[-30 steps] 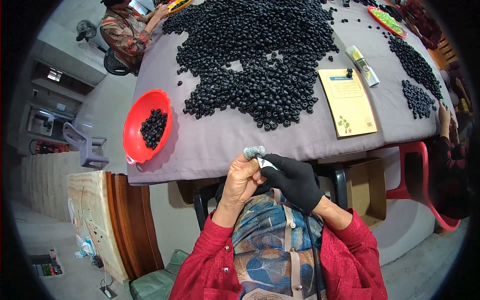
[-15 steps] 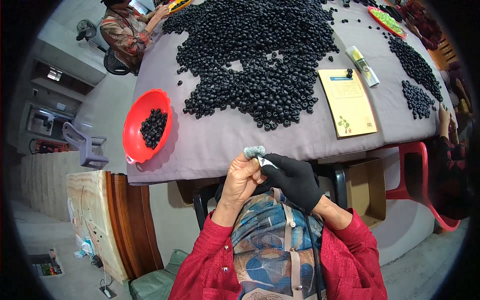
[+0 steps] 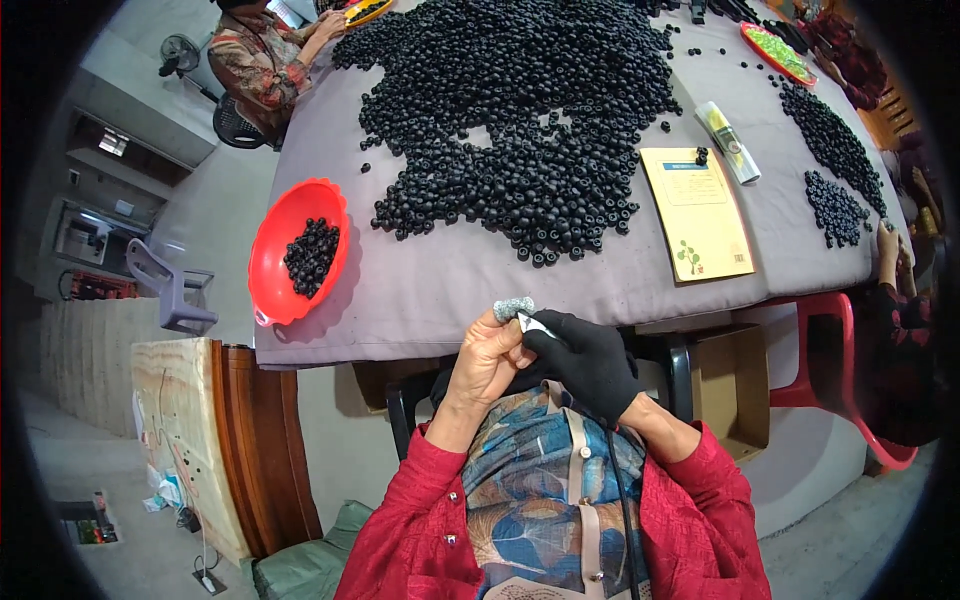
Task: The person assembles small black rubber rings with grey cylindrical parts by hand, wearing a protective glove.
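Observation:
My left hand, bare, is closed in a pinch just in front of the table edge; a grey speckled wrap covers one fingertip. What it pinches is hidden. My right hand, in a black glove, meets it fingertip to fingertip and is closed around a small white pointed piece with a dark mark. Most of that piece lies under the glove. Beyond my hands spreads a big heap of small black ring-shaped parts. To the left, a red scalloped bowl holds several more of them.
A yellow booklet and a clear-and-white packet lie right of the heap. Smaller piles of black parts are at the far right. Other people sit at the left and right table sides. A black cord hangs over my lap.
Both hands keep the same pinch in front of the table, and the white piece stays between them. The whole view has shifted slightly.

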